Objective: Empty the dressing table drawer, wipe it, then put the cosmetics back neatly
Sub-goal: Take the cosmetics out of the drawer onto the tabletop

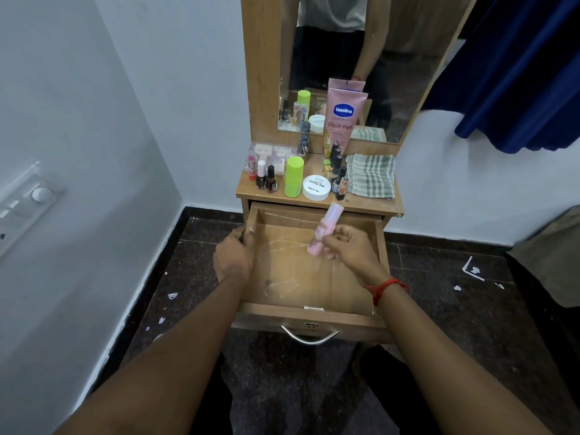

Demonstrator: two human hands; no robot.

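The drawer [310, 268] is standing pulled well out from under the desk [370, 205], and its wooden floor is lying bare apart from pale scratch-like streaks, so the emptying looks all but done. Over its right half the right hand [345, 246] is pinching the lower end of a small pink bottle [323, 230] between fingertips and thumb, and the bottle is tilting up and away toward the desk edge; this is probably the last item going out of the drawer, though the picture alone cannot settle the direction. The left hand [233, 255] is curling its fingers over the drawer's left wall, likely steadying it while the other hand is working.

The rest of the cosmetics are standing crowded on the desk top beyond the drawer: dark nail polish bottles [266, 180] at the left, a lime-capped bottle [294, 176] beside them, a white round jar [316, 188] just right of that, and more small dark bottles [338, 171] behind the jar. A pink Vaseline tube [342, 120] is leaning upright against the mirror [408, 89] at the far side. A folded checked cloth [372, 175] is lying at the right end of the desk, within easy reach of the right hand and seemingly waiting for the wiping step. A clear plastic case [273, 152] is sitting at the far left corner.
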